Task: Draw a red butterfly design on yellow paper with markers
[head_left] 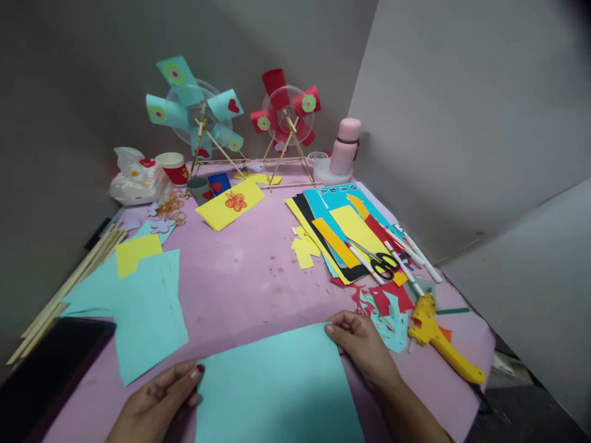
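Observation:
A sheet of light blue paper (277, 387) lies in front of me at the table's near edge, its lower part cut off by the frame. My left hand (159, 400) pinches its far left corner between thumb and fingers. At the far right corner, my right hand (364, 347) grips the same sheet, thumb on top. Left of the sheet are more light blue paper pieces (148, 326) with a yellow piece (137, 251) on them. Red and blue paper scraps (385, 314) lie just beyond my right hand, beside a yellow glue gun (438, 344).
Two paper-bladed wheels, one blue (184, 114) and one red (277, 101), stand on stick frames at the back. Scissors (385, 266) and markers lie on stacked coloured paper (318, 212). A pink bottle (345, 147), wooden sticks (69, 283) and a dark flat device (55, 363) edge the table.

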Demonstrator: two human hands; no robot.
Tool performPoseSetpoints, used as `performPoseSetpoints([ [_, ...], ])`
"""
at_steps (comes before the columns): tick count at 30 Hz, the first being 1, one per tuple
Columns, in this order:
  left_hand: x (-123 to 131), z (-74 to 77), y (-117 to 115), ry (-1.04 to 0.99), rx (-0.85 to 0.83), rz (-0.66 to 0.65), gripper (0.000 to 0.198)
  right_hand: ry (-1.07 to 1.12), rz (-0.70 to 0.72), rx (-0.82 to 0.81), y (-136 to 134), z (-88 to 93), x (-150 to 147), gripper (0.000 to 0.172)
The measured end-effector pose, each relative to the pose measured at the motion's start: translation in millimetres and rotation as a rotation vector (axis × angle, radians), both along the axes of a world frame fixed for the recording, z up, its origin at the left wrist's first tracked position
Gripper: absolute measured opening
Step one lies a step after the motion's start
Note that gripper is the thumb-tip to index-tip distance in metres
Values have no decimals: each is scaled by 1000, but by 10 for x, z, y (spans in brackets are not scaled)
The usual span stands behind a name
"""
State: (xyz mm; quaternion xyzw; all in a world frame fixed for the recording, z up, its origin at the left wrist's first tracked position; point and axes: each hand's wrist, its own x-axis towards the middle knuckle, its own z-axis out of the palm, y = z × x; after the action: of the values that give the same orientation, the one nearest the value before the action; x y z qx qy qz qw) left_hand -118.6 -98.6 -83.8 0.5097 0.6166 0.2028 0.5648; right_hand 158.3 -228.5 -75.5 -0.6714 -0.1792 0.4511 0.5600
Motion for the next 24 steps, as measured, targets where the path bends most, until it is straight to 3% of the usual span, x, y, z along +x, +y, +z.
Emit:
performPoseSetpoints([
  [4, 65, 128, -21, -71, -80, -24, 40, 6, 23, -4, -22, -12, 10, 36],
  [11, 143, 266, -93, -60, -43, -27, 31, -57, 98, -34, -90, -90, 21, 34],
  [24, 155, 282, -117, -118, -44, -28, 29, -96, 119, -54, -155, -157, 25, 35],
])
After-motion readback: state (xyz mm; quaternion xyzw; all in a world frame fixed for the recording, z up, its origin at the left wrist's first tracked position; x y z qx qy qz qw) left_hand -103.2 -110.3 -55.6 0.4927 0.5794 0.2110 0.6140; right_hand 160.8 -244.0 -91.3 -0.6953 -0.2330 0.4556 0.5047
